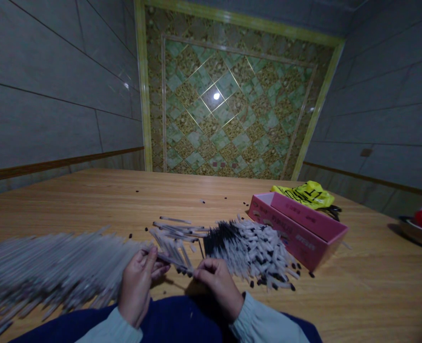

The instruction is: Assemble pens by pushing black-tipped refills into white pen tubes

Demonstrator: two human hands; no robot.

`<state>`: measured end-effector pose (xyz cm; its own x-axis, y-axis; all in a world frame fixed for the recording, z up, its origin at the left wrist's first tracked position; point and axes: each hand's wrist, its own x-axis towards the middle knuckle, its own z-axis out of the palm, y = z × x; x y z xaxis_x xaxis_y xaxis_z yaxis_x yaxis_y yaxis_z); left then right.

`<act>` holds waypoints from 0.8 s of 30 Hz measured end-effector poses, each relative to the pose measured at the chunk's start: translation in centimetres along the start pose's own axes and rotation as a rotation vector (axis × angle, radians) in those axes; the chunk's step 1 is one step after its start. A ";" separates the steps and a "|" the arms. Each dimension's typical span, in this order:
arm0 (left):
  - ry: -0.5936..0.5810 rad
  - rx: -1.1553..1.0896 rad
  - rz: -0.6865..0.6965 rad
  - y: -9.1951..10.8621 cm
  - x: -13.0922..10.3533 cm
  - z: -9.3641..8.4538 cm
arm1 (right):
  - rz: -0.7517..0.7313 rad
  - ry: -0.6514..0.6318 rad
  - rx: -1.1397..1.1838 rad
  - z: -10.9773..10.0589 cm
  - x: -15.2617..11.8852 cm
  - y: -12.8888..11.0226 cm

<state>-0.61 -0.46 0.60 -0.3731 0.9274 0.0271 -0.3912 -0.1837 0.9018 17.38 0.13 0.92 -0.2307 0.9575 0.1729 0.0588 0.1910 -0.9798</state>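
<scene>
Left hand (139, 278) grips slender tube (171, 261); right hand (220, 283) pinches its end. Sideways slip could scatter adjacent loose tubes (178, 232).

From afar, I view a green-and-gold diamond-tiled panel (228, 124) reflecting light (216, 96) between grey tiled walls (53, 62), beyond a wood-grain table (182, 190).
</scene>
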 end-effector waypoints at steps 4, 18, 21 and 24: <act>0.068 -0.097 0.012 -0.1 0.4 -0.4 | -0.115 0.239 0.020 -2.4 0.7 -0.8; -0.052 0.048 -0.033 0.3 -0.5 0.4 | -0.015 0.727 -1.263 -8.7 1.7 -1.0; -0.059 0.064 -0.037 0.2 -0.4 0.3 | 0.084 0.656 -1.374 -8.5 1.7 -1.2; -0.089 0.083 -0.048 0.2 -0.4 0.4 | 0.163 0.590 -1.396 -8.6 1.7 -1.4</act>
<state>-0.21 -0.75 0.98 -0.2775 0.9606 0.0177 -0.3347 -0.1139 0.9354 25.22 3.37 3.41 0.2574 0.8698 0.4209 0.9639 -0.2006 -0.1748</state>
